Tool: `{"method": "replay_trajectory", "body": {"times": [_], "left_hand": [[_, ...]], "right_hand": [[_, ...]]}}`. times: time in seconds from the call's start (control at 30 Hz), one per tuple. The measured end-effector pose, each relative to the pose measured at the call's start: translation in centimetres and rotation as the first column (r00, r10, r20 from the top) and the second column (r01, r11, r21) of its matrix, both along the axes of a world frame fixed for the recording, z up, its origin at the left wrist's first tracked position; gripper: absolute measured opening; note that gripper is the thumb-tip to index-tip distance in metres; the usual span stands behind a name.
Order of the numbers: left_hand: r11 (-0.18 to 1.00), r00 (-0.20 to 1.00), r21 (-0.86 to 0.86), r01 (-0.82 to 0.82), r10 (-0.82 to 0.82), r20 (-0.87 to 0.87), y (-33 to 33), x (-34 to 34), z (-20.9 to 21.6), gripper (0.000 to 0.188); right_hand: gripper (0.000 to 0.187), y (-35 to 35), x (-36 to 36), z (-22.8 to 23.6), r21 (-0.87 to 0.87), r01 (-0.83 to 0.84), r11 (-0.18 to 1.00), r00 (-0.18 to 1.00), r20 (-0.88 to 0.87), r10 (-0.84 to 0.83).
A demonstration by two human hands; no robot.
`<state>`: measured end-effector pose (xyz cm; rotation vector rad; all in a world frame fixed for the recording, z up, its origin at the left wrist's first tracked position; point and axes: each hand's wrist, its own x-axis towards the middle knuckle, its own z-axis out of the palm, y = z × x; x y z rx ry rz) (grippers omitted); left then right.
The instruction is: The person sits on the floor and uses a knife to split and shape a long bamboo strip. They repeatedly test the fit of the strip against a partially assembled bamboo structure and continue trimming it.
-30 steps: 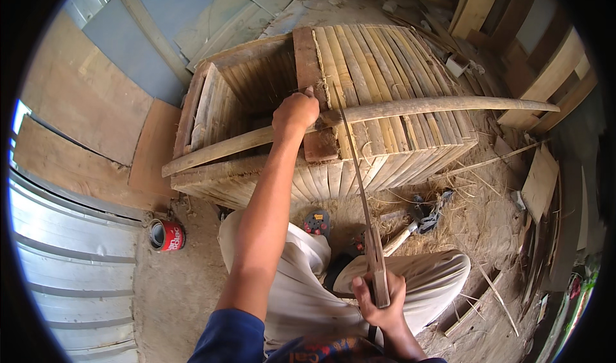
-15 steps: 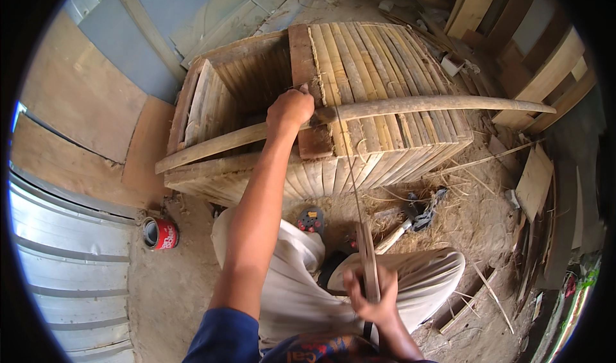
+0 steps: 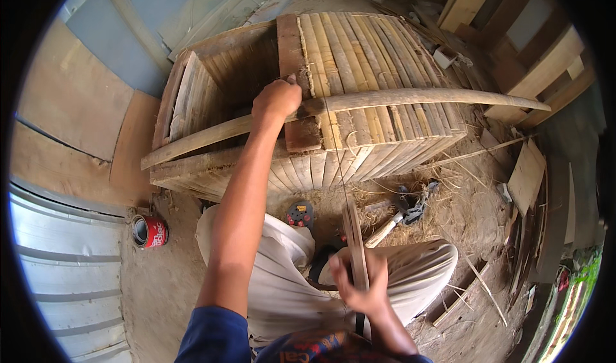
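A long, curved bamboo strip (image 3: 410, 98) lies across a box made of bamboo slats (image 3: 378, 48). My left hand (image 3: 278, 98) is closed around the strip, resting beside a brown wooden board (image 3: 290, 39) on the box's top. In front of my lap, my right hand (image 3: 360, 278) grips the wooden handle (image 3: 353, 238) of what looks like a saw. Its thin blade (image 3: 336, 148), seen nearly edge-on, runs forward to the strip, just right of the board. The strip's part under my left fist is hidden.
A red can (image 3: 149, 231) stands on the floor at left, near corrugated metal sheeting (image 3: 70, 279). A hatchet-like tool with a pale handle (image 3: 385, 230) lies among shavings. A dark sandal (image 3: 299, 214) is beneath the box's near side. Boards (image 3: 527, 177) lean at right.
The view has shifted, so the scene sits slightly further left and higher. My right hand and the saw have moved a little forward, toward the box. My left hand keeps its hold on the strip.
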<state>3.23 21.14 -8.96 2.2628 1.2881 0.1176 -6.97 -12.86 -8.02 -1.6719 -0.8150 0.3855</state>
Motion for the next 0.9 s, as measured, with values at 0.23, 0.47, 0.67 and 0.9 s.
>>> {"method": "replay_trajectory", "body": {"times": [0.23, 0.47, 0.67, 0.9], "left_hand": [[0.999, 0.999, -0.024, -0.030, 0.031, 0.018, -1.2, -0.6, 1.2, 0.058], [1.000, 1.000, 0.006, 0.008, -0.008, 0.017, -0.6, -0.3, 0.9, 0.058], [0.999, 0.999, -0.021, -0.037, 0.036, -0.005, -0.9, -0.4, 0.6, 0.060], [1.000, 1.000, -0.026, 0.017, -0.017, -0.020, -0.9, -0.8, 1.5, 0.061]], "right_hand": [[0.023, 5.5, 3.6, -0.4, 0.094, 0.110, 0.989, 0.974, -0.210, -0.088], [0.022, 4.6, 2.9, -0.2, 0.023, 0.108, 0.994, 0.984, -0.144, -0.104], [0.018, -1.4, -0.3, 0.7, 0.030, 0.013, 0.999, 0.984, -0.180, -0.007], [0.027, 9.9, 6.1, -0.4, 0.005, 0.075, 0.997, 0.992, -0.100, -0.075]]}}
